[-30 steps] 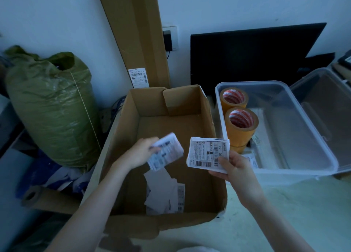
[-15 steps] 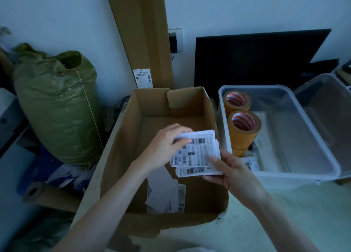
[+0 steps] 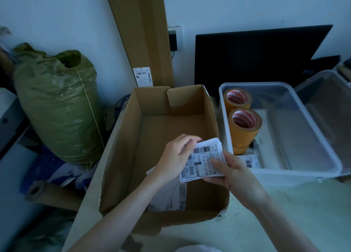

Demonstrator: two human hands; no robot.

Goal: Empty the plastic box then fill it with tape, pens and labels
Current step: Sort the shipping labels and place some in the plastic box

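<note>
Fingers of our left hand [image 3: 177, 156] curl over the top edge of the stack of labels [image 3: 204, 161], and our right hand [image 3: 230, 173] grips the same stack from below with the thumb on its face. We hold it above the cardboard box [image 3: 133, 137], beside the plastic box [image 3: 281, 171] with 2 tape rolls [image 3: 244, 127].
</note>
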